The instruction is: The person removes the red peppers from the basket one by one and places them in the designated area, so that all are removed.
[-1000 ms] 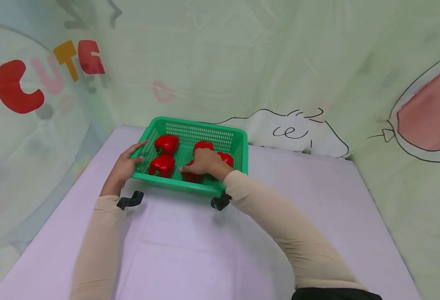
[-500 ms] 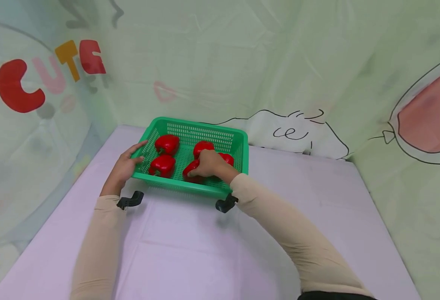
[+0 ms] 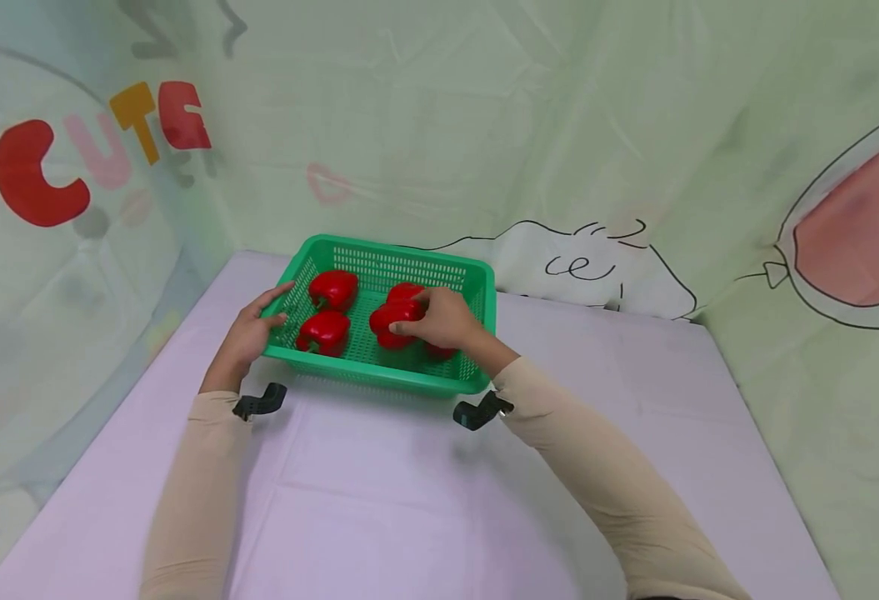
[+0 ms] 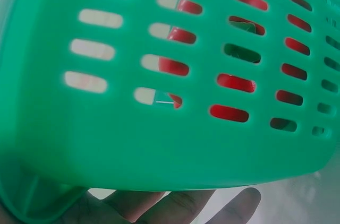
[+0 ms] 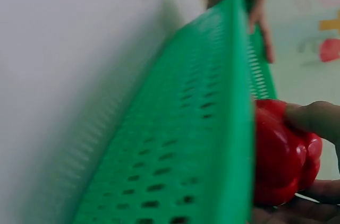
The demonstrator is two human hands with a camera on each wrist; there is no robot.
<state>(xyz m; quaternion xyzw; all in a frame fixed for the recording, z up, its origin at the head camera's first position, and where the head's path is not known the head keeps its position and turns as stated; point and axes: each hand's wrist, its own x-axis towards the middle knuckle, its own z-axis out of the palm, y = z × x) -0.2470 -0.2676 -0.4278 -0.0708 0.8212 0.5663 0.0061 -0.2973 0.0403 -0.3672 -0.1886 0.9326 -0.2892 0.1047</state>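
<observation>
My left hand (image 3: 247, 337) grips the left rim of a green plastic basket (image 3: 357, 372); in the left wrist view its fingers (image 4: 180, 205) show beyond the perforated wall. With thumb and fingers, my right hand (image 3: 450, 321) holds a red bell pepper (image 3: 394, 323) over the right half of the basket. That pepper (image 5: 281, 155) shows close behind the basket's rim in the right wrist view. Two more red peppers lie at the left, one behind (image 3: 334, 289) and one in front (image 3: 323, 332). Partly hidden by the held one and my hand are a back pepper (image 3: 407, 292) and a right-hand pepper (image 3: 439, 353).
The basket stands at the back of a table with a pale lilac cover (image 3: 379, 500). Behind it hangs a light green backdrop (image 3: 439, 125) with coloured letters and drawings. A black wrist mount (image 3: 259, 402) sticks out from each sleeve.
My right hand has closed on the front middle pepper and raised it, drawing back to the right. The right-hand pepper now shows below my hand. My left hand and the basket stay put.
</observation>
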